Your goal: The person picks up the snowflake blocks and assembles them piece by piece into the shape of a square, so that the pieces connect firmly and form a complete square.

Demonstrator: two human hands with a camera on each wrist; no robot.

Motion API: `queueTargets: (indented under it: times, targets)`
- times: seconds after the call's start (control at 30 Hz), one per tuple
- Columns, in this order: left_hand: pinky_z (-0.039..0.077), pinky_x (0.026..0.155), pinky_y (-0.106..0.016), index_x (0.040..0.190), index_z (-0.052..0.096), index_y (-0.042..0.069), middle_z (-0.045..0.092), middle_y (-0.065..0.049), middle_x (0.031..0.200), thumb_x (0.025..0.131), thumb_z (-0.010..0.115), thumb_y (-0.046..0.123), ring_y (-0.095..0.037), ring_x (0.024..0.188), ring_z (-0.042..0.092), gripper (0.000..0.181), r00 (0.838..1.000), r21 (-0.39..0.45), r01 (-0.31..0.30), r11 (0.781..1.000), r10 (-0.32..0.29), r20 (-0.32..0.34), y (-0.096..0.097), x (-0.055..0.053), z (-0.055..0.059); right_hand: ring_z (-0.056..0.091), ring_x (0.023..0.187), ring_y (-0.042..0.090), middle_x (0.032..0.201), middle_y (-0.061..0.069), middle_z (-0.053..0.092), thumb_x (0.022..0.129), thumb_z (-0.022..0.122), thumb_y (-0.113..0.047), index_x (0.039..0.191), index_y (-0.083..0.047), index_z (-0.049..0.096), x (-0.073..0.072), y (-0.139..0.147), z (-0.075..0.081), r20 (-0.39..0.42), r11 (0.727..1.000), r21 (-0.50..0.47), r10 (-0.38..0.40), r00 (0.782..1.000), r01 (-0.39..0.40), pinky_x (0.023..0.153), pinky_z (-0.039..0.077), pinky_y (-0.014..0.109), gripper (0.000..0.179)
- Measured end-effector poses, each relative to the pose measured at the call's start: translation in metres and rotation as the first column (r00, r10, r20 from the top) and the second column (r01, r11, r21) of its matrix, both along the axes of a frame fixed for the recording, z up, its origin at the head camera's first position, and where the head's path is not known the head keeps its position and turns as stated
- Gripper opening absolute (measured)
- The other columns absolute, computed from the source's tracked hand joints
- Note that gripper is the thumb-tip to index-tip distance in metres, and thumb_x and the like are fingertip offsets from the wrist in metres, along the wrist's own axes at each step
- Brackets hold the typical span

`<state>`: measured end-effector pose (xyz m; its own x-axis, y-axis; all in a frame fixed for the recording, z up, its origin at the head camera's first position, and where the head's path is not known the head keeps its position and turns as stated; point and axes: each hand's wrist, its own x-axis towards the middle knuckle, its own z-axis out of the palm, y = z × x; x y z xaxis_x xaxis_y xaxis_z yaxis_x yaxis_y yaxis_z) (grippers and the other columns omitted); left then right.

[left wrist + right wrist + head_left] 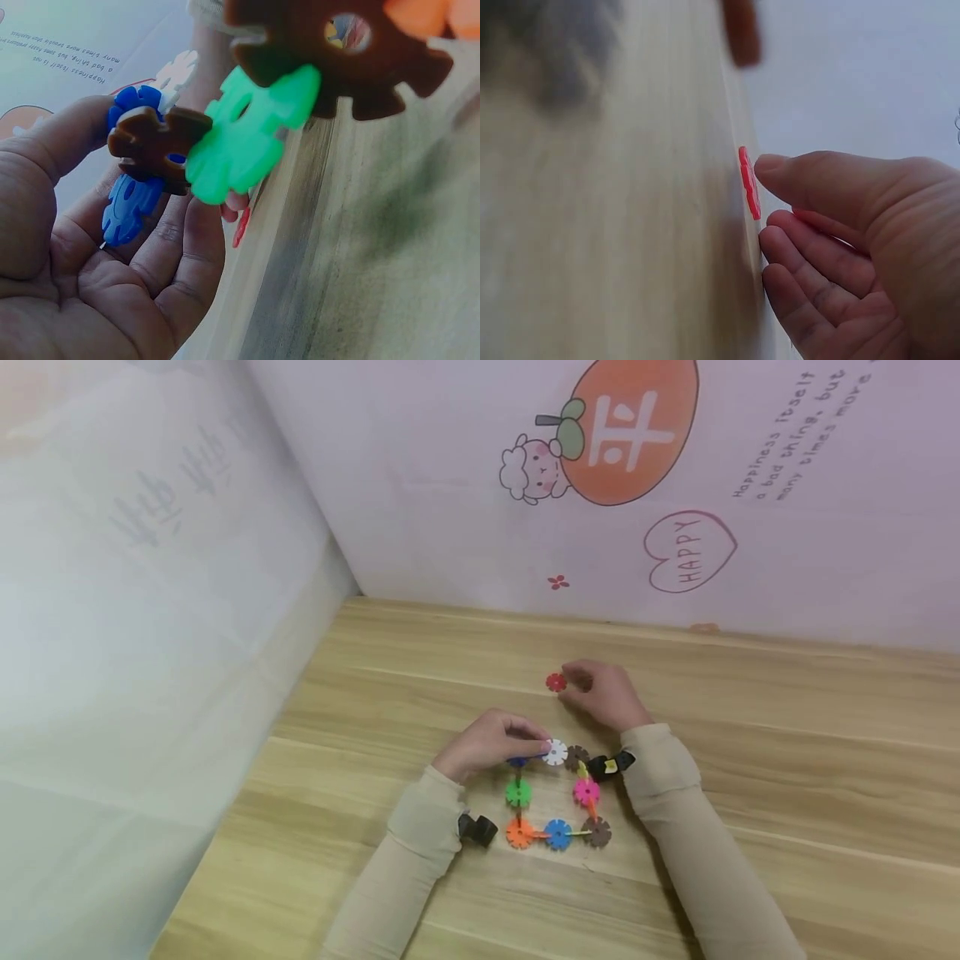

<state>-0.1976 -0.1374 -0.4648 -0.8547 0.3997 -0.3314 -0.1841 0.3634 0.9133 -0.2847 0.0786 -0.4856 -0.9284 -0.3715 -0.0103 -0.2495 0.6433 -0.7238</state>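
Note:
A ring of linked, notched plastic snowflake discs hangs from my left hand (495, 745), whose thumb and fingers pinch it at the dark blue disc (136, 106), beside the white disc (555, 752). A brown disc (154, 146) and a second blue disc (129, 210) are joined there. Further round come the green disc (518, 792), orange disc (519, 833), blue disc (558, 834) and pink disc (587, 792). A loose red disc (556, 682) lies flat on the table. Right at its edge, my right hand (603, 693) has its thumb and fingers apart, loosely bent; whether they touch it I cannot tell.
The wooden table (390, 693) meets a printed white sheet (450, 527) at the back and another pale sheet (187, 610) along the left. Black wrist cameras (477, 830) sit on both sleeves, the right one close to the ring.

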Motion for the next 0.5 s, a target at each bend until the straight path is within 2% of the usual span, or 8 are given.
queueTargets:
  times: [0.27,0.5]
  targets:
    - [0.049,0.097,-0.034,0.103,0.076,0.017,0.073,0.004,0.107,0.088,0.075,0.029,-0.011,0.102,0.064,0.019,1.0,-0.012,0.002,1.0,-0.002,-0.013,0.0014,0.0013,0.0028,0.062,0.11,0.037,0.121,0.02,0.067,0.086,0.074,-0.009,0.123,-0.001,0.065,-0.0043,-0.0072,-0.0003,-0.085,0.996,0.075,0.061,0.995,-0.055,0.1,0.048,0.052,0.039]
    - [0.051,0.092,-0.031,0.102,0.076,0.015,0.074,0.003,0.105,0.09,0.074,0.027,-0.01,0.099,0.064,0.018,0.999,-0.016,-0.003,1.0,0.002,-0.039,0.0002,0.0037,0.0059,0.065,0.106,0.032,0.114,0.016,0.07,0.088,0.074,-0.013,0.12,-0.001,0.067,0.0015,-0.0039,-0.0033,-0.048,0.998,0.036,0.058,0.997,-0.056,0.097,0.051,0.048,0.035]
